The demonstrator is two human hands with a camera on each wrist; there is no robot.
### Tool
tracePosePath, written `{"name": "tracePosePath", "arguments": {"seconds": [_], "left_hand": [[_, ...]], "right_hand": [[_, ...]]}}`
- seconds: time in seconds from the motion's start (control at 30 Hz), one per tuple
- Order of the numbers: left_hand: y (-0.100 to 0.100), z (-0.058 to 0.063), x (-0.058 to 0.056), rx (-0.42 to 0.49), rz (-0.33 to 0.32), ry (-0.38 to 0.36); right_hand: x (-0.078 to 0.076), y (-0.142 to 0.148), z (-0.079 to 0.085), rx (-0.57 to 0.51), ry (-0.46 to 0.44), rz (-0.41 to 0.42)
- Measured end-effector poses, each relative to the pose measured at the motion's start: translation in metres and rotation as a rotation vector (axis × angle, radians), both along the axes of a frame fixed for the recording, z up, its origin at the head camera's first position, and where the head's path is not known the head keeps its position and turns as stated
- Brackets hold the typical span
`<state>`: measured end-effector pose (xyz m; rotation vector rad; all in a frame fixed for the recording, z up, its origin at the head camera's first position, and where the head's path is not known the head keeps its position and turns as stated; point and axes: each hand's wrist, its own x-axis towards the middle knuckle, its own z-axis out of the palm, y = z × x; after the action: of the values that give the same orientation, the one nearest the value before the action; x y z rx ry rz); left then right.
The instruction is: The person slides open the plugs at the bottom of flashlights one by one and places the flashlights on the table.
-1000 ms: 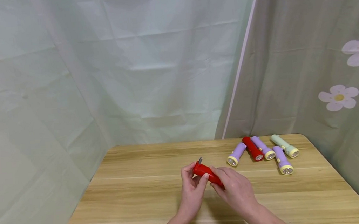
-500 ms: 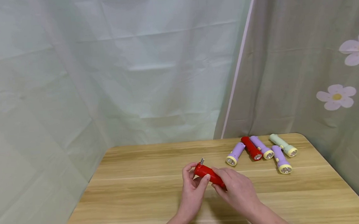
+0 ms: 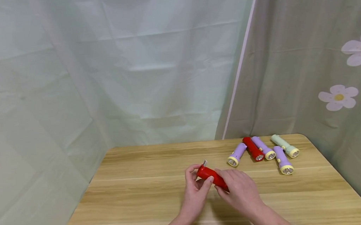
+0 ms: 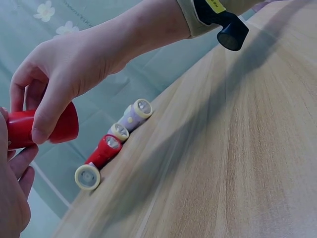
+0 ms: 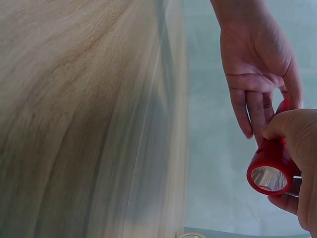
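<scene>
Both hands hold one red flashlight (image 3: 208,174) above the middle of the table. My left hand (image 3: 194,192) grips its rear end, with the thumb along the body. My right hand (image 3: 241,189) grips the head end, which it mostly hides in the head view. A small metallic prong (image 3: 205,163) sticks out at the rear end. In the right wrist view the flashlight's reflector (image 5: 269,178) shows, unlit, below my right hand (image 5: 302,144). From the left wrist view, the right thumb and fingers pinch the red head (image 4: 64,124).
At the back right of the wooden table (image 3: 136,193) lie several flashlights: a purple one (image 3: 239,151), a red one (image 3: 251,147), two more purple ones (image 3: 260,144) and a pale green one (image 3: 279,141). Curtains hang behind the table.
Both hands have shifted slightly to the right with the red flashlight, and the prong at its rear end has moved right with it. Both grips stay much the same.
</scene>
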<state>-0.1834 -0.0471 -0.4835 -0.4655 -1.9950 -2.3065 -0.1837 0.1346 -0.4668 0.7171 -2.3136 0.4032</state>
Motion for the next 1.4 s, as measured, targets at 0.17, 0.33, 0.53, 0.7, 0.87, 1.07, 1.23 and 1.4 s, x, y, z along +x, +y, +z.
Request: {"name": "tracePosePath", "arguments": {"seconds": [0.17,0.33,0.53,0.7,0.87,1.07,1.23,1.4], "left_hand": [[0.000,0.001,0.001,-0.033,-0.024,0.005],[-0.001,0.002,0.000,-0.080,-0.056,0.019],[-0.004,0.005,-0.004,-0.217,-0.075,0.060],[-0.008,0.009,-0.005,-0.382,-0.059,0.134],[-0.011,0.010,-0.004,-0.577,-0.040,0.229],[-0.013,0.009,-0.003,-0.755,0.010,0.379],[-0.018,0.008,-0.001,-0.890,0.043,0.476],[-0.022,0.006,0.000,-1.014,0.048,0.549]], "right_hand": [[0.000,0.002,0.000,0.002,-0.005,-0.003],[0.000,0.007,0.002,0.005,-0.034,-0.017],[-0.001,0.014,0.004,0.004,-0.072,-0.031],[-0.002,0.021,0.005,0.003,-0.072,-0.032],[-0.001,0.029,0.005,0.009,-0.100,-0.056],[0.000,0.038,0.005,0.003,-0.102,-0.078],[0.001,0.048,0.007,0.006,-0.149,-0.108],[0.004,0.059,0.009,-0.007,-0.215,-0.144]]}}
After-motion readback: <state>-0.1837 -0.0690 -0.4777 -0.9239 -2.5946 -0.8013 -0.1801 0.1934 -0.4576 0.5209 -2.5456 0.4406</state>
